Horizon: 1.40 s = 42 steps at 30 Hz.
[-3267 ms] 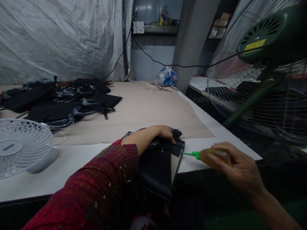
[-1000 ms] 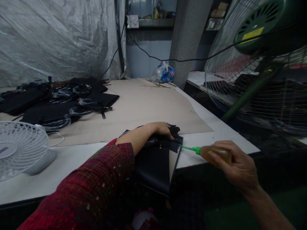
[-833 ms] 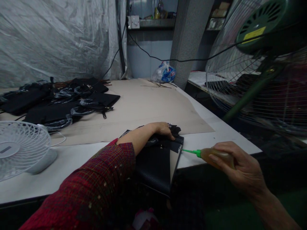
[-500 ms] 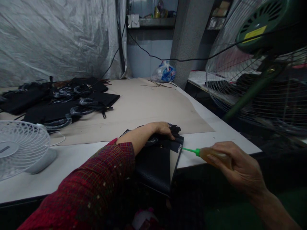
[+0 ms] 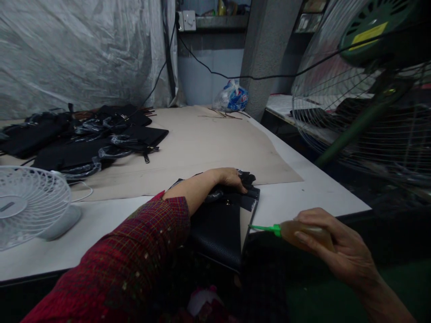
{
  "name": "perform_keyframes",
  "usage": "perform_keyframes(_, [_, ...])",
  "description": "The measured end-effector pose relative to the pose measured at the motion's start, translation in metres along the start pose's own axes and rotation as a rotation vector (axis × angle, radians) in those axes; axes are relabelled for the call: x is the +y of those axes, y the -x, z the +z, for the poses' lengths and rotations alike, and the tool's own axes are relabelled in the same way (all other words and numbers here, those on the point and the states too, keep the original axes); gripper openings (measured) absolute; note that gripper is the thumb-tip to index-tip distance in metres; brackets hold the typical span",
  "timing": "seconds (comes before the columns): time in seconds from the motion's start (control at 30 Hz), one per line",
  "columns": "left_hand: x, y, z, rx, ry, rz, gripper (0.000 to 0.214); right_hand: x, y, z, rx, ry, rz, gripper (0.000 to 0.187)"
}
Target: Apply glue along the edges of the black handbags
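Observation:
A black leather-look bag (image 5: 215,233) lies at the table's front edge, its lower end hanging over. My left hand (image 5: 232,178) reaches across its top, thumb bent down on the upper right corner; the other fingers are partly hidden behind. Along the bag's right side a beige strip (image 5: 245,224) shows, with a whitish smear near its top. My right hand (image 5: 336,242) is closed around a squeeze bottle (image 5: 305,234) of amber liquid. Its thin green nozzle (image 5: 264,228) points left, the tip at the right edge of the beige strip.
Several black bags (image 5: 77,150) with plastic-wrapped handles are piled at the left. A small white fan (image 5: 30,206) stands at front left, and a large green fan (image 5: 370,112) at right. Brown paper (image 5: 202,143) covers part of the table (image 5: 323,190). A plastic bag (image 5: 235,96) sits at the back.
My right hand has brought the bottle slightly down, so the nozzle tip has travelled down the bag's right edge from the smeared corner. My left hand keeps its place on the bag.

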<state>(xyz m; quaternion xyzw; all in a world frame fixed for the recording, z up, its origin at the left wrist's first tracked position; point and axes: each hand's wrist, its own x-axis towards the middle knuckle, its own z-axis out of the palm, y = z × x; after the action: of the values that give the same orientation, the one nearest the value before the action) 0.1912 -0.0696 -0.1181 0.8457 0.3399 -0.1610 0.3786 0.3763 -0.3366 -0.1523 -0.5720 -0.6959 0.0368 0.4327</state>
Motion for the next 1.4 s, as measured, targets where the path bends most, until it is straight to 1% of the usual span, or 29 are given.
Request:
perform_keyframes(0.03, [0.0,0.001,0.0,-0.003,0.004,-0.001,0.053,0.0,0.0,0.0,0.008,-0.003,-0.001,0.015])
perform_keyframes(0.13, [0.002,0.002,-0.001,-0.013,0.015,0.0,0.052,-0.001,-0.002,0.002,0.108,0.025,-0.006,0.02])
perform_keyframes(0.17, [0.002,0.002,-0.001,-0.013,0.015,-0.002,0.052,-0.002,-0.003,0.002,0.116,0.028,-0.008,0.019])
perform_keyframes(0.2, [0.003,0.003,-0.001,-0.012,0.013,-0.004,0.052,-0.003,-0.004,0.001,0.093,0.02,-0.007,0.018])
perform_keyframes(0.3, [0.003,0.002,-0.001,-0.004,0.009,-0.011,0.052,-0.006,-0.006,0.0,-0.049,-0.037,0.009,0.012])
perform_keyframes(0.33, [0.002,0.002,-0.001,-0.002,0.013,-0.011,0.051,-0.007,-0.006,-0.001,-0.062,-0.045,0.012,0.012])
perform_keyframes(0.43, [0.001,0.002,0.0,-0.001,0.029,-0.007,0.049,-0.009,-0.005,0.0,0.02,-0.021,0.002,0.013])
perform_keyframes(0.47, [0.0,0.002,0.0,-0.002,0.034,-0.004,0.047,-0.009,-0.005,0.0,0.019,-0.025,-0.001,0.012])
perform_keyframes(0.57, [0.0,0.002,0.001,-0.008,0.045,0.002,0.044,-0.009,-0.001,0.002,-0.051,-0.079,-0.007,0.014])
perform_keyframes(0.6, [-0.001,0.002,0.001,-0.009,0.048,0.002,0.043,-0.009,0.001,0.003,-0.038,-0.081,-0.008,0.016])
perform_keyframes(0.7, [-0.001,0.001,0.0,-0.007,0.051,-0.001,0.043,-0.009,0.006,0.004,0.107,-0.022,-0.013,0.02])
perform_keyframes(0.73, [-0.001,0.001,0.0,-0.006,0.05,-0.002,0.044,-0.01,0.007,0.004,0.127,-0.011,-0.015,0.021])
perform_keyframes(0.77, [-0.001,0.0,0.0,-0.006,0.051,-0.002,0.044,-0.011,0.008,0.004,0.115,-0.015,-0.021,0.02])
perform_keyframes(0.87, [-0.001,0.0,0.0,-0.007,0.055,-0.001,0.045,-0.014,0.008,0.004,0.015,-0.053,-0.044,0.021])
perform_keyframes(0.9, [-0.001,0.001,0.0,-0.007,0.057,0.0,0.045,-0.014,0.007,0.004,0.006,-0.052,-0.055,0.022])
perform_keyframes(1.07, [-0.001,0.002,0.0,-0.008,0.059,0.002,0.044,-0.013,-0.001,0.007,0.13,0.029,-0.075,0.026])
perform_keyframes(1.13, [-0.001,0.002,0.0,-0.006,0.055,0.0,0.044,-0.013,-0.002,0.008,0.119,0.021,-0.067,0.024])
perform_keyframes(1.23, [-0.002,0.002,0.001,-0.003,0.056,0.006,0.044,-0.012,0.0,0.007,0.033,-0.03,-0.045,0.021])
perform_keyframes(1.27, [-0.002,0.001,0.001,-0.001,0.058,0.008,0.044,-0.012,0.001,0.006,0.025,-0.035,-0.04,0.02])
perform_keyframes(1.37, [-0.003,-0.001,0.001,0.005,0.066,0.008,0.046,-0.011,0.001,0.003,0.07,-0.009,-0.051,0.02])
perform_keyframes(1.4, [-0.003,-0.001,0.001,0.006,0.07,0.006,0.046,-0.011,0.001,0.002,0.062,-0.014,-0.055,0.019])
